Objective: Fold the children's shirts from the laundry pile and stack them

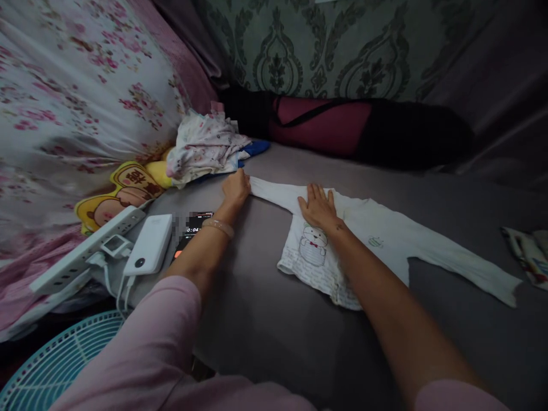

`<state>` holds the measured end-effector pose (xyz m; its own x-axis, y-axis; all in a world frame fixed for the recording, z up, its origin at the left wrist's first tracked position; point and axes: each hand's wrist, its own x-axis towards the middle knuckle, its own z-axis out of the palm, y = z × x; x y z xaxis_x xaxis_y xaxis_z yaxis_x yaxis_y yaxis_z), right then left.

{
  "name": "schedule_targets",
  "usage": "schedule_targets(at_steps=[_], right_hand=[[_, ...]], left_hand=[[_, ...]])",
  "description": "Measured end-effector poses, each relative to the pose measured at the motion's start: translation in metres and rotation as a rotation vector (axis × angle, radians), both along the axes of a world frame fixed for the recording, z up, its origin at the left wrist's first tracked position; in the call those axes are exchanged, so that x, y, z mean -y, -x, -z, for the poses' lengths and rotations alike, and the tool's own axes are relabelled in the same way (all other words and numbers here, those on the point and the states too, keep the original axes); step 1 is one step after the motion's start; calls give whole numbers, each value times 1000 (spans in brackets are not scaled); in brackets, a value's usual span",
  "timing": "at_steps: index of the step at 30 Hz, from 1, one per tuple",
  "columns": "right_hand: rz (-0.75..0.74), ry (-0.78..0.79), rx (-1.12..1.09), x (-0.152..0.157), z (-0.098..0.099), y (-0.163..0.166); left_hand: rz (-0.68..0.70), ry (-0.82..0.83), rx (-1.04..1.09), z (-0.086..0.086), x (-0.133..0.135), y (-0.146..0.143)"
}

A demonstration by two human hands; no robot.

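A small white long-sleeved baby shirt (377, 240) with a bear print lies spread flat on the grey bed surface (265, 319). My left hand (236, 187) is closed round the end of the shirt's left sleeve, pulling it out straight. My right hand (317, 206) lies flat with fingers spread on the shirt's shoulder, pressing it down. The other sleeve stretches out to the right.
A heap of floral baby clothes (205, 145) sits behind my left hand. A power strip (85, 248), white power bank (149, 244) and phone (193, 228) lie at the left. A dark red and black bag (342, 128) lines the back. A blue fan grille (55, 365) is below left. Folded cloth (528, 254) lies at the far right.
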<state>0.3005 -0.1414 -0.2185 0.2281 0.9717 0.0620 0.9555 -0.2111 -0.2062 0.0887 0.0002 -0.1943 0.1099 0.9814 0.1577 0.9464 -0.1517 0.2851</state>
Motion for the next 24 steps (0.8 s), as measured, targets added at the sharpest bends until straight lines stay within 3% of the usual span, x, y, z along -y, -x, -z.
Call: schedule_targets(at_steps=[4, 7, 10, 13, 16, 18, 21, 24], right_hand=[[13, -11, -8, -3, 2, -2], [21, -12, -47, -6, -1, -3], [5, 34, -216, -4, -16, -8], [-11, -38, -449, 19, -41, -19], [8, -199, -571, 71, -59, -31], [65, -274, -647, 119, -61, -42], [255, -313, -755, 197, -53, -58], [462, -246, -701, 264, -41, -65]], left_hand=[[-20, 46, 18, 9, 1, -3], [-31, 94, 70, 4, 8, -6], [-33, 94, 113, -9, 23, -7], [-6, 60, 159, -21, 49, -2], [68, 60, 194, -27, 90, 15], [174, 195, 230, -28, 122, 29], [370, 445, 342, -26, 168, 48], [440, 523, 437, -23, 201, 52]])
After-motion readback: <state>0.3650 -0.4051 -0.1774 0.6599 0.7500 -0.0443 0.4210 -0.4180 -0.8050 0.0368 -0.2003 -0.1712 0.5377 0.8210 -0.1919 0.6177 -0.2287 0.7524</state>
